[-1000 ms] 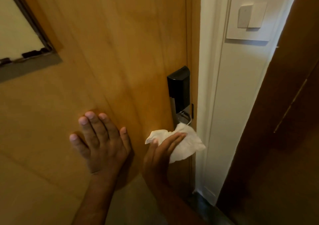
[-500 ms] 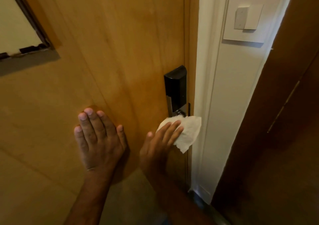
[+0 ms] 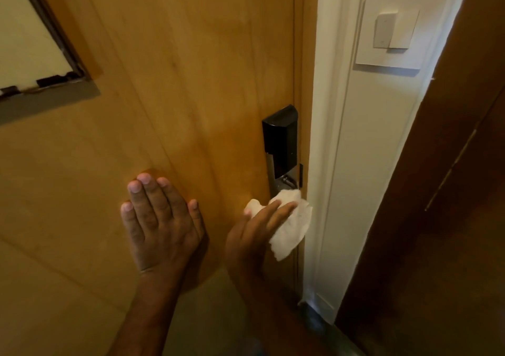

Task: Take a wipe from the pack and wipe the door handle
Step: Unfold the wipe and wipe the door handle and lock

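Observation:
A white wipe [image 3: 291,227] is pressed under my right hand [image 3: 255,235] against the lower part of the door lock, over where the handle sits. The handle itself is hidden by the wipe; only its metal base [image 3: 284,182] shows under the black lock housing [image 3: 280,139]. My left hand [image 3: 159,219] lies flat with fingers spread on the wooden door [image 3: 177,68], left of the lock. The wipe pack is not in view.
A white door frame [image 3: 328,137] runs down the right of the lock, with a white wall switch plate [image 3: 393,27] above. A dark wooden panel [image 3: 437,219] fills the far right. A framed pane [image 3: 24,41] sits at upper left of the door.
My right hand shifted the wipe up and right onto the handle area, then slightly down again. My left hand stays flat on the door.

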The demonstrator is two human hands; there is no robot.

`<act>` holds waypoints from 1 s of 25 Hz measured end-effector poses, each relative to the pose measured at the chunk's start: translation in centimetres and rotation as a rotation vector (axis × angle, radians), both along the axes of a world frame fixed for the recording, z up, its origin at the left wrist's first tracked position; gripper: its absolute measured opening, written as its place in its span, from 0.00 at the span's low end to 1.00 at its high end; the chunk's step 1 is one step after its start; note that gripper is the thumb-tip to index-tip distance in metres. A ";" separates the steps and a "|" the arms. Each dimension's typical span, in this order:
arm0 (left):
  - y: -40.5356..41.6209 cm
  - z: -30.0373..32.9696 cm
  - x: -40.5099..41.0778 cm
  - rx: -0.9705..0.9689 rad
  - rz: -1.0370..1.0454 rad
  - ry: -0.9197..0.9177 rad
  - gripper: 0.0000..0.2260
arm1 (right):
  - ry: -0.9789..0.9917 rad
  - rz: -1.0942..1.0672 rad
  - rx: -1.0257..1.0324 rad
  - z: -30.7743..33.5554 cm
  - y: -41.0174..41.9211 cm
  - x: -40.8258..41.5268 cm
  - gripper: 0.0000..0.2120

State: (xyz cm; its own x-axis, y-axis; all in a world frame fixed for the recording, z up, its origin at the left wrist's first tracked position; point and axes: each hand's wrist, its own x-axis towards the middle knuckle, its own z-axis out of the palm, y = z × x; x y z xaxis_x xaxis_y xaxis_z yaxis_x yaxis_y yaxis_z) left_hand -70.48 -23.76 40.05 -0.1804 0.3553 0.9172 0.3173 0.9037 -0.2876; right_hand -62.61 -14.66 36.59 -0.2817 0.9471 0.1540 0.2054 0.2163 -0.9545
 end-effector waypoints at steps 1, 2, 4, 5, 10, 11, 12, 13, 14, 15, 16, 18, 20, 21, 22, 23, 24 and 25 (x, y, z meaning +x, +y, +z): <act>0.0 0.2 0.1 -0.003 -0.010 -0.006 0.34 | 0.021 -0.095 -0.028 1.2 2.7 -0.7 0.25; 0.0 0.3 0.2 -0.012 -0.018 -0.014 0.34 | 0.035 -0.123 -0.065 1.8 5.0 -1.1 0.23; 0.0 0.6 0.4 -0.027 -0.016 -0.024 0.35 | 0.113 -0.009 -0.299 1.9 9.7 -0.7 0.18; -0.1 0.6 0.8 -0.025 -0.012 -0.033 0.34 | 0.109 0.014 -0.394 2.1 11.8 -0.2 0.15; 0.0 1.2 1.7 -0.006 -0.048 -0.124 0.32 | 0.118 -0.042 -0.633 1.2 17.0 5.0 0.10; 0.7 1.1 2.2 0.006 -0.110 -0.192 0.32 | 0.141 -0.059 -0.704 0.8 17.6 6.5 0.11; 1.7 0.8 3.1 0.011 -0.196 -0.273 0.32 | 0.163 -0.068 -0.758 0.6 18.1 8.3 0.11; 2.9 0.3 4.4 0.008 -0.291 -0.354 0.32 | 0.196 -0.079 -0.801 0.6 18.5 10.1 0.11; 4.3 -0.5 6.1 -0.013 -0.385 -0.415 0.31 | 0.237 -0.073 -0.842 0.8 18.9 12.1 0.10; 5.6 -1.6 7.7 -0.044 -0.468 -0.464 0.31 | 0.289 -0.058 -0.894 1.2 19.3 13.8 0.09; 7.5 -2.8 9.8 -0.094 -0.566 -0.494 0.30 | 0.349 -0.061 -0.943 1.7 20.0 16.4 0.08; 10.6 -5.3 13.9 -0.231 -0.728 -0.536 0.29 | 0.396 -0.060 -0.947 2.2 21.3 21.8 0.11; 13.9 -7.2 18.7 -0.379 -0.843 -0.612 0.31 | 0.331 -0.114 -0.815 2.2 22.6 29.0 0.15; 15.4 -8.0 21.4 -0.450 -0.884 -0.656 0.32 | 0.305 -0.168 -0.737 2.1 23.0 33.2 0.15; 16.9 -8.7 23.8 -0.513 -0.923 -0.699 0.32 | 0.276 -0.226 -0.670 1.8 23.3 37.1 0.13; 18.4 -9.4 26.6 -0.572 -0.963 -0.729 0.33 | 0.262 -0.307 -0.611 1.3 23.4 41.3 0.11; 19.8 -10.2 29.5 -0.635 -1.005 -0.755 0.33 | 0.258 -0.403 -0.558 0.8 23.2 45.4 0.10; 21.1 -11.1 32.3 -0.692 -1.044 -0.764 0.32 | 0.254 -0.508 -0.502 -0.1 23.0 49.3 0.09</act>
State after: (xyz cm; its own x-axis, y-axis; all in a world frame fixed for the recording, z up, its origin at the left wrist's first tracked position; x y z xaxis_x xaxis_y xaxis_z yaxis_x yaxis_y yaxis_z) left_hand -38.14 -2.64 28.99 0.0759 0.9461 0.3149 0.9971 -0.0718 -0.0245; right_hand -13.27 8.35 36.47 0.1944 0.9244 -0.3281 -0.0754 -0.3194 -0.9446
